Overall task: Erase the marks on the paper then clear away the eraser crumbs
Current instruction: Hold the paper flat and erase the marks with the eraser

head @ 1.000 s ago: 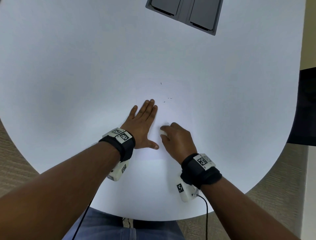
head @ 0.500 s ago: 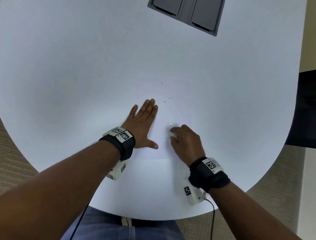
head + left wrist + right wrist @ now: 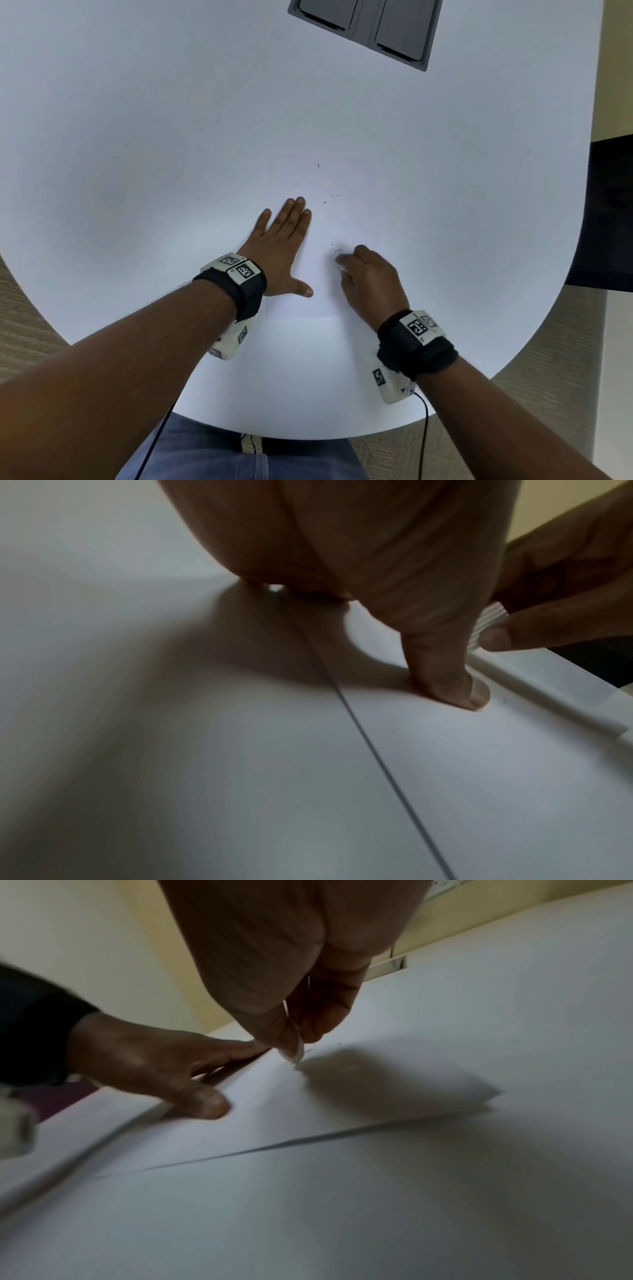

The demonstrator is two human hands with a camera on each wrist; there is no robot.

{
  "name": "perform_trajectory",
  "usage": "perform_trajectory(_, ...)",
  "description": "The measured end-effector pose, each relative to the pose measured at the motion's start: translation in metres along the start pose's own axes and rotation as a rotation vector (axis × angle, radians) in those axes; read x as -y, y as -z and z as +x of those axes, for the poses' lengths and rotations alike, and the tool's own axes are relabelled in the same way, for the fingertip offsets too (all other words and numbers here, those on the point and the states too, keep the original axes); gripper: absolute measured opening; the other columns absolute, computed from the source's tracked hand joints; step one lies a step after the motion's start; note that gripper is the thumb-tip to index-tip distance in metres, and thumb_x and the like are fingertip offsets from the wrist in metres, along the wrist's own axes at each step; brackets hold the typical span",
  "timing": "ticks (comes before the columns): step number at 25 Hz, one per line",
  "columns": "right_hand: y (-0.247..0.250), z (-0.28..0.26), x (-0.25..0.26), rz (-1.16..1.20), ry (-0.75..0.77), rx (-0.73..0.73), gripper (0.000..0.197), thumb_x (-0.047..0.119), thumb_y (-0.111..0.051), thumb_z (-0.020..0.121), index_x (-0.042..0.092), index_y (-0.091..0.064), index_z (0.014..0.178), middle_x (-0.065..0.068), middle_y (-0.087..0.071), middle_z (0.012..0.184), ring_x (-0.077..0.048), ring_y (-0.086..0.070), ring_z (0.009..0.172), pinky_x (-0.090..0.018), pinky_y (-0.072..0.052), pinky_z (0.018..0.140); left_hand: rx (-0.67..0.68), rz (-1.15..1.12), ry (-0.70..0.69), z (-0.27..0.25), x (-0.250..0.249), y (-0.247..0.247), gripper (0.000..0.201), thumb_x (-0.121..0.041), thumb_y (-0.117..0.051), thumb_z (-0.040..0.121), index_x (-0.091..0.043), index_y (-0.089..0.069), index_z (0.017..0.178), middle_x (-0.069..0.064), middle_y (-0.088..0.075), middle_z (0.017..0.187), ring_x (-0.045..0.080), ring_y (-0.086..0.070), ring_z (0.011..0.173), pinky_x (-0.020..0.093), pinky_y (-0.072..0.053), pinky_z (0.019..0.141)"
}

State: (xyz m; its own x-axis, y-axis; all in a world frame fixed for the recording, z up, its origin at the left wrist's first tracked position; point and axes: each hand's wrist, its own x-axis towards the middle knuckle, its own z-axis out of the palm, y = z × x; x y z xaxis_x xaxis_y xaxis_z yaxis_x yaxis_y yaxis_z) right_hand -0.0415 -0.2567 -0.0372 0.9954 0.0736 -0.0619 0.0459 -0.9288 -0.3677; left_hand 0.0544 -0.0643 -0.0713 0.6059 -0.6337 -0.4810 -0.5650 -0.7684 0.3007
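A white sheet of paper (image 3: 346,219) lies on the white table (image 3: 137,137), hard to tell apart from it. My left hand (image 3: 284,243) lies flat on the sheet's left part, fingers straight and thumb (image 3: 455,688) spread. My right hand (image 3: 368,277) is just to its right, thumb and fingertips pinching a small white eraser (image 3: 297,1051) whose tip touches the paper (image 3: 359,1102). In the left wrist view the eraser (image 3: 488,626) shows between the right fingers. Dark eraser crumbs (image 3: 337,195) are scattered ahead of both hands, some by the right fingertips (image 3: 337,250).
A grey recessed panel (image 3: 370,31) sits in the table at the far side. The table's rounded near edge (image 3: 308,433) is close to my lap. A dark object (image 3: 609,212) stands beyond the right edge, over carpeted floor.
My right hand has slid the eraser a short way to the right over the paper. The left hand has stayed flat in the same place.
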Motion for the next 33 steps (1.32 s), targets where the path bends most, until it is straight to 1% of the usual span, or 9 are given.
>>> perform_trajectory(2,-0.01,-0.004,0.019,0.033,0.092,0.061,0.025,-0.004,-0.065,0.078,0.006,-0.069,0.101,-0.005,-0.058,0.081,-0.024,-0.055,0.069,-0.031,-0.046,0.056,0.005,-0.006,-0.004,-0.001,0.0,0.001,0.14,-0.087,-0.055,0.066,-0.014,0.026,0.153,0.004,0.04,0.158,0.018,0.037,0.145,0.048,0.014,0.121)
perform_trajectory(4,-0.013,-0.005,0.017,-0.026,0.143,0.1,0.025,-0.007,-0.066,0.073,0.005,-0.069,0.095,-0.007,-0.057,0.079,-0.025,-0.053,0.067,-0.032,-0.045,0.053,0.003,-0.003,-0.005,0.0,0.0,0.0,0.14,-0.087,-0.055,0.066,-0.014,0.026,0.153,0.004,0.04,0.158,0.018,0.037,0.145,0.048,0.013,0.122)
perform_trajectory(8,0.002,0.004,-0.016,-0.096,-0.017,0.031,0.019,-0.005,-0.061,0.073,0.006,-0.066,0.087,-0.005,-0.051,0.074,-0.025,-0.048,0.061,-0.031,-0.043,0.049,0.007,0.0,0.002,0.0,-0.001,0.001,0.14,-0.086,-0.056,0.067,-0.014,0.027,0.153,0.004,0.041,0.157,0.018,0.038,0.145,0.049,0.013,0.122)
perform_trajectory(11,0.002,0.002,-0.01,0.026,-0.14,-0.024,0.021,0.0,-0.061,0.077,0.01,-0.069,0.093,-0.002,-0.053,0.077,-0.024,-0.052,0.062,-0.029,-0.046,0.054,0.012,-0.001,-0.002,-0.001,0.0,0.001,0.139,-0.086,-0.055,0.067,-0.014,0.028,0.153,0.003,0.042,0.156,0.018,0.039,0.144,0.049,0.013,0.122)
perform_trajectory(15,-0.008,0.011,0.01,0.101,-0.139,-0.005,0.028,0.005,-0.064,0.082,0.011,-0.069,0.109,-0.004,-0.057,0.084,-0.022,-0.056,0.068,-0.023,-0.041,0.062,0.017,-0.002,0.001,0.0,0.0,0.0,0.14,-0.087,-0.055,0.066,-0.014,0.028,0.153,0.003,0.042,0.156,0.018,0.039,0.144,0.048,0.014,0.121)
perform_trajectory(21,0.0,-0.022,-0.006,0.074,-0.138,0.072,0.022,0.006,-0.064,0.08,0.012,-0.069,0.1,-0.003,-0.055,0.082,-0.026,-0.058,0.066,-0.031,-0.049,0.058,0.016,0.017,0.012,0.0,-0.001,0.001,0.14,-0.087,-0.055,0.066,-0.014,0.029,0.152,0.003,0.043,0.156,0.018,0.039,0.144,0.048,0.013,0.122)
perform_trajectory(25,0.0,-0.028,-0.015,0.169,-0.309,0.014,0.021,0.016,-0.063,0.086,0.024,-0.067,0.105,0.013,-0.048,0.082,-0.01,-0.05,0.068,-0.02,-0.038,0.064,0.029,0.021,0.02,0.0,-0.003,0.004,0.14,-0.086,-0.056,0.067,-0.014,0.028,0.153,0.005,0.041,0.157,0.02,0.037,0.145,0.049,0.011,0.122)
perform_trajectory(28,-0.007,-0.034,-0.016,0.267,-0.356,-0.049,0.016,0.019,-0.061,0.091,0.025,-0.064,0.106,0.016,-0.051,0.088,-0.004,-0.049,0.073,-0.011,-0.034,0.066,0.014,0.037,0.008,-0.003,-0.007,0.006,0.138,-0.084,-0.058,0.069,-0.013,0.025,0.154,0.008,0.036,0.159,0.023,0.034,0.147,0.048,0.012,0.122)
perform_trajectory(33,-0.018,-0.039,-0.017,0.365,-0.407,-0.084,0.016,0.021,-0.058,0.094,0.026,-0.061,0.11,0.013,-0.057,0.097,-0.006,-0.054,0.083,-0.02,-0.044,0.075,0.001,-0.083,0.024,-0.012,-0.02,0.003,0.124,-0.07,-0.062,0.08,-0.011,0.016,0.157,0.009,0.028,0.162,0.022,0.026,0.15,0.044,0.004,0.125)
